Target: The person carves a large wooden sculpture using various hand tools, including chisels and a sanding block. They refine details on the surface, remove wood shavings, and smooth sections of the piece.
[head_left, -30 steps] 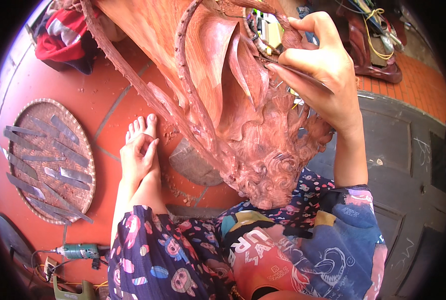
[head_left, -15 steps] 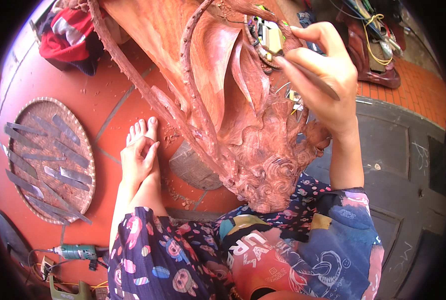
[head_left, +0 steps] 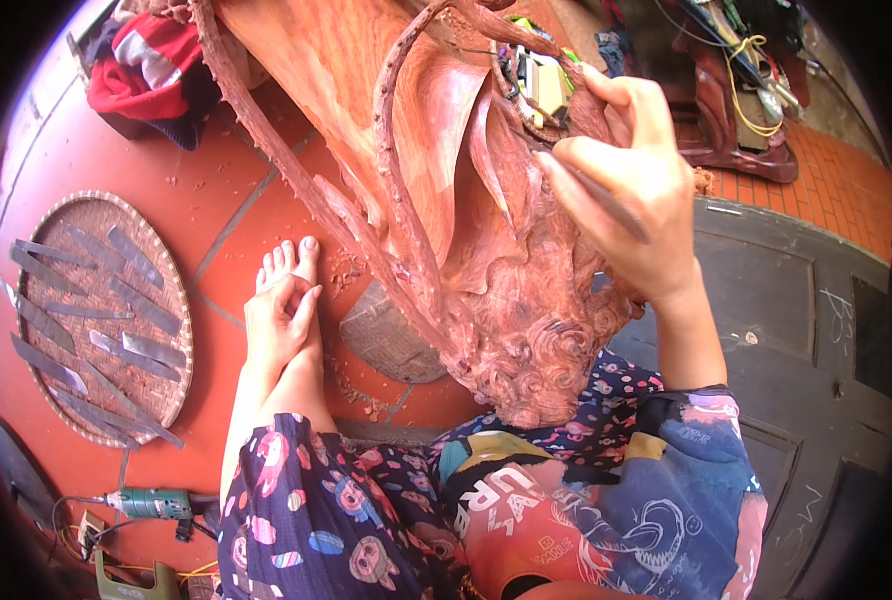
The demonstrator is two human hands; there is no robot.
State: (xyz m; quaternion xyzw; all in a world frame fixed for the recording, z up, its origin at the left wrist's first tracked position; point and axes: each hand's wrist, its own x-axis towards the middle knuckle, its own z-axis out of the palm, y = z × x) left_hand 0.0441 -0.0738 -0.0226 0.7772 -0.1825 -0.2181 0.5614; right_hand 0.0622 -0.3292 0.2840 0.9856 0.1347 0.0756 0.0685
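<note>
In front of me, a large carved wooden piece point(head_left: 446, 150) in reddish brown rises from my lap. Its near end is worked into curls and swirls, and thin branch-like strands arch over its far side. My right hand point(head_left: 631, 185) is pressed close to its right flank, fingers bent round a narrow flat blade point(head_left: 616, 205) that lies along the palm. The blade's tip is hard to make out against the wood. Lower left, my left hand point(head_left: 278, 315) rests at my bare foot point(head_left: 291, 262), fingers loosely curled toward the thumb, nothing visible in them.
A round woven tray point(head_left: 181, 330) at the left holds several flat metal blades point(head_left: 146, 305). Below it lies a green power tool point(head_left: 151, 503). A stone-like block point(head_left: 391, 335) and wood shavings sit under the carving. A dark panel point(head_left: 756, 300) stretches along the right.
My right hand has moved a little down and left along the carving's side, blade still in it. The whole scene shifts slightly. My left hand has stayed put.
</note>
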